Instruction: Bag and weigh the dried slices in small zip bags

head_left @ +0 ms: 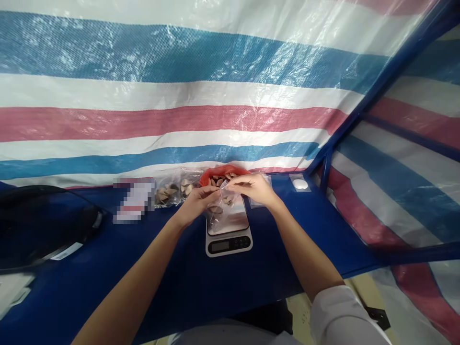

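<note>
Both hands pinch the top of a clear plastic bag (216, 218) with a few brown shell-like pieces inside. My left hand (199, 201) grips its left edge, and my right hand (253, 188) closes on the upper right edge. The bag hangs over the metal plate of a white kitchen scale (229, 244); whether it touches the plate I cannot tell. Just behind the hands, a red bag (225, 169) lies open with more of these brown pieces (216, 180) in it. The scale's display shows no readable figure.
Filled clear bags (167, 192) sit left of the red bag. A flat clear bag (266, 179) lies behind my right hand, and a white oval object (300, 184) is farther right. On the left are a blurred-out packet (134, 201) and a large black object (46, 225). Striped sheeting (172, 120) rises behind the blue table (179, 287).
</note>
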Motion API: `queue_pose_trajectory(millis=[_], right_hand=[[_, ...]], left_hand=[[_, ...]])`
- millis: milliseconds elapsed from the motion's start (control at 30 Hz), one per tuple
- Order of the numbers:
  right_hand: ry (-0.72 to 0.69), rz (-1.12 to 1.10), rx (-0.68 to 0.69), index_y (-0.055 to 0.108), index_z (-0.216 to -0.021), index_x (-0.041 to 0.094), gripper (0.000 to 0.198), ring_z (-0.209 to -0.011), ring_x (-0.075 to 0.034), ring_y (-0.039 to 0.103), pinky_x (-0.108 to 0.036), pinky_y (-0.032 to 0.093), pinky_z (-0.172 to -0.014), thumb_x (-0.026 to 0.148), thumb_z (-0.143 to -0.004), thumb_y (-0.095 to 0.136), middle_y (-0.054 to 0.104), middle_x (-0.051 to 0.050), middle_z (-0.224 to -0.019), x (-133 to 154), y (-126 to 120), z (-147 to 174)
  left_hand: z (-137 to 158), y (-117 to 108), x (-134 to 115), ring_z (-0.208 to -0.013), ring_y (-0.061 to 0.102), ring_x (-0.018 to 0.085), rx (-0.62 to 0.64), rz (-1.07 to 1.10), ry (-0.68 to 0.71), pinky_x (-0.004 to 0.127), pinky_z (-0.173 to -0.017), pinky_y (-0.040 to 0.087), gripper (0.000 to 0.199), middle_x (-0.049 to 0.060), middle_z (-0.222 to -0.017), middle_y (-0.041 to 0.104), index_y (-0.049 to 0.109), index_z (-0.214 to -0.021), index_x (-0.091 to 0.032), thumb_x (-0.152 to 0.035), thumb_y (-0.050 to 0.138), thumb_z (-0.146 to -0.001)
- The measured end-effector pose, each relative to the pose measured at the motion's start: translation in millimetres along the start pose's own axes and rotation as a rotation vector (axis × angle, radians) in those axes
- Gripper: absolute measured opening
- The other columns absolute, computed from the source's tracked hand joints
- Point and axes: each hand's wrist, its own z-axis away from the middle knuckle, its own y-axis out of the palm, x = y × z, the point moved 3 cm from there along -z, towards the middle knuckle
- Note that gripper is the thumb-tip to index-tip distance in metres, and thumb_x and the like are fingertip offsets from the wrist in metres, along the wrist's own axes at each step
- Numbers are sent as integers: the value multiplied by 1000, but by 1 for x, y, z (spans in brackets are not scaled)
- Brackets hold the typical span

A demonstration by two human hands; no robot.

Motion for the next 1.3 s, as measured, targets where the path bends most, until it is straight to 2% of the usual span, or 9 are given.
queue_pose_trajectory(millis=[267,467,600,733,867,1033,1133,1233,1300], right_hand=[[57,-71,54,80,-97,19,26,-81,-19,73,-32,58,-79,39,-80,78,78,-3,-89,7,-11,3],[43,-4,65,80,-94,19,24,-79,-19,71,-32,57,-74,41,-86,71,78,-4,-89,25,-17,-1],[57,20,50,79,-99,21,26,-81,-19,72,-32,58,-76,41,-86,72,79,-4,-96,22,-19,2],[77,22,99,80,-97,19,24,-81,-18,73,-30,57,-75,38,-85,73,79,-4,-91,13,-14,2],[64,68,71,81,-94,20,20,-78,-18,73,-29,56,-74,36,-85,73,80,-4,-87,11,-11,2],[10,179,-48,81,-93,22,16,-76,-18,73,-28,56,-75,32,-88,70,80,-3,-89,12,-11,7],[-21,210,-87,81,-91,21,14,-76,-17,73,-26,55,-74,28,-88,69,80,-3,-87,10,-7,8],[-60,240,-93,82,-88,20,15,-71,-17,71,-27,55,-71,28,-86,70,79,-3,-83,10,-2,7],[-57,215,-71,82,-91,20,17,-71,-18,71,-28,55,-70,32,-85,72,79,-4,-84,9,0,7]], left_hand=[[-4,3,-4,-62,54,12,-172,61,125,25,-60,47,36,0,-70,60,72,-89,-18,-52,76,-80],[-2,9,-15,-56,48,10,-219,49,211,23,-52,44,38,-2,-67,57,69,-90,-19,-55,74,-80],[1,7,-7,-57,48,9,-238,48,219,23,-52,44,38,-1,-74,61,67,-91,-19,-55,72,-82],[2,7,3,-57,49,9,-251,67,176,23,-53,45,41,-2,-72,60,64,-90,-19,-59,72,-80],[4,9,7,-60,54,12,-276,34,179,26,-57,49,43,-1,-69,60,63,-87,-19,-60,73,-79],[10,9,5,-75,65,18,-340,-92,222,33,-70,57,41,4,-82,67,63,-90,-19,-60,67,-83],[15,16,2,-94,70,24,-377,-244,233,40,-84,57,45,8,-103,70,64,-110,-19,-57,64,-86],[14,30,0,-123,62,32,-324,-418,274,49,-102,50,63,13,-132,64,55,-135,-21,-53,70,-83],[11,37,0,-134,53,35,-325,-513,300,52,-110,44,75,15,-142,59,50,-142,-21,-50,76,-77]])
